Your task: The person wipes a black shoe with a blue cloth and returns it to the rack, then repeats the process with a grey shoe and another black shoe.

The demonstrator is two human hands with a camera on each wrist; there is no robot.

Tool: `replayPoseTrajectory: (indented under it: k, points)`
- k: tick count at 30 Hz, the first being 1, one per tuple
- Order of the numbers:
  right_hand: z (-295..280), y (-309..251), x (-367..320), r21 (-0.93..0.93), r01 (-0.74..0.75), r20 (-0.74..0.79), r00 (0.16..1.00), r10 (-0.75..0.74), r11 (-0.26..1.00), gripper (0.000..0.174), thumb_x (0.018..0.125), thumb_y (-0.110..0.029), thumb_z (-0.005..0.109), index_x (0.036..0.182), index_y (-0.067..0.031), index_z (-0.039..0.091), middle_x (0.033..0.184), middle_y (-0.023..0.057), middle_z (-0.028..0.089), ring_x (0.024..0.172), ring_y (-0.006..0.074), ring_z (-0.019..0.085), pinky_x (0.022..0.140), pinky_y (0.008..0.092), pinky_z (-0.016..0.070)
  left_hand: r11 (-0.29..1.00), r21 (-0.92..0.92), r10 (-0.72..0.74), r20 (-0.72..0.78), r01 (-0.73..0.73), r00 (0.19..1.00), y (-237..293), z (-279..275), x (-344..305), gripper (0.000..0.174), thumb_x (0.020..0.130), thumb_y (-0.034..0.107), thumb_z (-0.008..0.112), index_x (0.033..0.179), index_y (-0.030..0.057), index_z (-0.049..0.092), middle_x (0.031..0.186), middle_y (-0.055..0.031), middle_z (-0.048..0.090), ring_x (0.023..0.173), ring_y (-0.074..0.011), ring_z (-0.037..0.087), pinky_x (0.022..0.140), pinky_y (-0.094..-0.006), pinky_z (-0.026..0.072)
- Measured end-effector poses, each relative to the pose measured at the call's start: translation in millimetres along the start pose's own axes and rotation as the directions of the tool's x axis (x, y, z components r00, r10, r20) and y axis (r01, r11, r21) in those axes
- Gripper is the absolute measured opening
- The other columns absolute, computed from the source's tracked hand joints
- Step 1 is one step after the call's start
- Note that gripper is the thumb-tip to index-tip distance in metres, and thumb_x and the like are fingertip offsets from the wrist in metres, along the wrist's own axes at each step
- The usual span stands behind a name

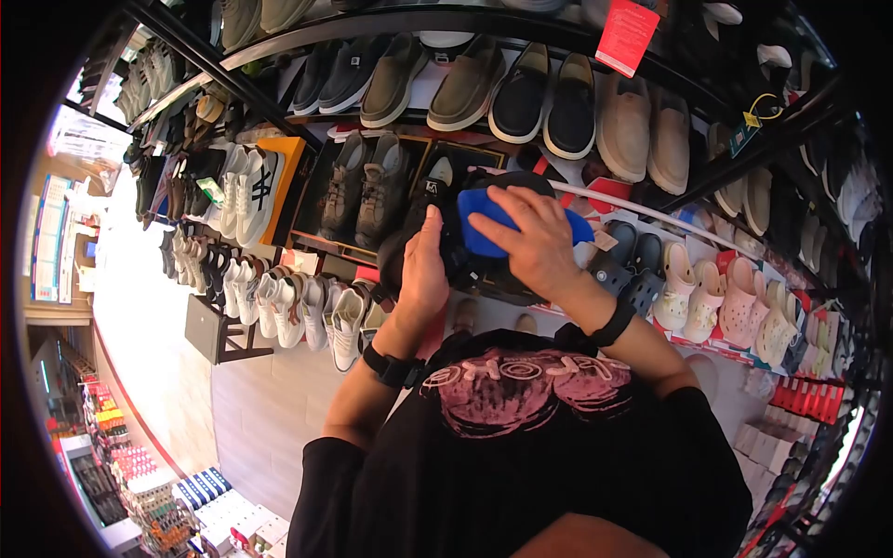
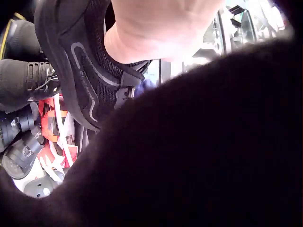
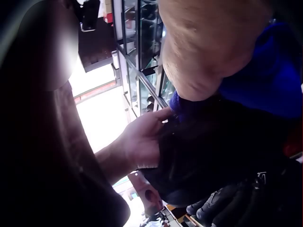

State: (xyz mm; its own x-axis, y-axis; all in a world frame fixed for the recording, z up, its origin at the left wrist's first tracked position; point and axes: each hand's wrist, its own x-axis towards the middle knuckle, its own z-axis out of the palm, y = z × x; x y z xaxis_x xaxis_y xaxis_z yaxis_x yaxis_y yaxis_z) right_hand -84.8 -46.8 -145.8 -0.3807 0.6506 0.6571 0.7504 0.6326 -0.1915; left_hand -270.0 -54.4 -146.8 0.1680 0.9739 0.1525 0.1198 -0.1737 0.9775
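Observation:
A black sports shoe (image 2: pixel 87 71) with grey trim is in my left hand (image 1: pixel 424 265). That hand sits at the shoe's opening, its thumb extended and its other fingers hidden by the shoe. My right hand (image 1: pixel 535 237) holds a blue cloth (image 1: pixel 479 223) against the shoe, fingers spread across the fabric. In the right wrist view the cloth (image 3: pixel 265 80) shows on both sides of the bent right hand, close above the left thumb. The right thumb is hidden.
Behind the hands, dark lace-up shoes (image 1: pixel 363 191) stand on a display. Slip-ons (image 1: pixel 470 84) line the shelf above, and clogs (image 1: pixel 702 298) stand at the right. White sneakers (image 1: pixel 288 307) form a row at the left. A red tag (image 1: pixel 627 35) hangs from the upper shelf.

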Motion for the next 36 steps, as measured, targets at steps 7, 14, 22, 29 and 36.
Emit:
replayPoseTrajectory:
  k: [7, 14, 22, 29, 36]
  points:
    - [-6.7, 52.7, -22.7, -0.137, -0.229, 0.068, 0.968, 0.24, 0.964, 0.054, 0.064, 0.004, 0.058, 0.112, -0.0183, 0.068, 0.12, 0.0085, 0.058, 0.108, 0.0296, 0.054, 0.089, 0.0408, 0.0421, 0.985, -0.159, -0.072, -0.025, 0.067, 0.997, 7.7, -12.4, -4.5, 0.041, 0.098, 0.024, 0.048, 0.127, -0.0055, 0.048, 0.11, -0.0157, 0.065, 0.101, -0.0237, 0.064, 0.09, -0.0321, 0.0503]
    - [-8.3, 63.5, -8.2, 0.064, -0.411, -0.145, 0.898, 0.416, 0.91, 0.055, 0.067, 0.006, 0.06, 0.117, -0.015, 0.064, 0.118, 0.0112, 0.058, 0.104, 0.0343, 0.056, 0.09, 0.043, 0.0442, 0.491, -0.816, -0.466, 0.05, 0.306, 0.883, 10.0, -15.1, 7.1, 0.055, 0.1, 0.043, 0.037, 0.122, -0.0047, 0.053, 0.119, -0.0142, 0.061, 0.109, -0.0238, 0.06, 0.096, -0.035, 0.0462]
    - [9.5, 16.9, 23.9, 0.127, -0.217, -0.166, 0.957, 0.236, 0.968, 0.055, 0.063, 0.002, 0.06, 0.114, -0.0177, 0.066, 0.117, 0.0115, 0.058, 0.105, 0.0326, 0.054, 0.088, 0.043, 0.0443, 0.323, -0.873, -0.241, 0.297, 0.365, 0.924, 28.3, 9.8, 28.2, 0.066, 0.098, 0.053, 0.033, 0.134, -0.0014, 0.044, 0.133, -0.0137, 0.053, 0.123, -0.0257, 0.05, 0.108, -0.0416, 0.0334]
    - [-7.5, -13.6, 10.1, 0.276, 0.09, 0.004, 0.995, -0.095, 0.957, 0.049, 0.061, 0.004, 0.06, 0.104, -0.0178, 0.07, 0.119, 0.0074, 0.06, 0.108, 0.0291, 0.056, 0.086, 0.0406, 0.046, 0.271, -0.816, -0.12, 0.497, 0.51, 0.86, -12.4, -11.1, 36.0, 0.063, 0.096, 0.057, 0.037, 0.117, 0.0004, 0.056, 0.115, -0.0126, 0.062, 0.113, -0.0258, 0.057, 0.1, -0.0425, 0.0432]
    - [-9.6, 56.8, 42.7, 0.197, -0.278, -0.302, 0.895, 0.327, 0.94, 0.053, 0.066, 0.005, 0.059, 0.115, -0.0139, 0.064, 0.116, 0.0123, 0.059, 0.103, 0.0343, 0.056, 0.09, 0.0418, 0.0454, 0.196, -0.91, -0.32, 0.292, 0.364, 0.902, 11.1, 8.5, 37.5, 0.052, 0.096, 0.036, 0.048, 0.13, -0.0034, 0.049, 0.132, -0.0172, 0.054, 0.126, -0.0301, 0.049, 0.109, -0.0458, 0.0335]
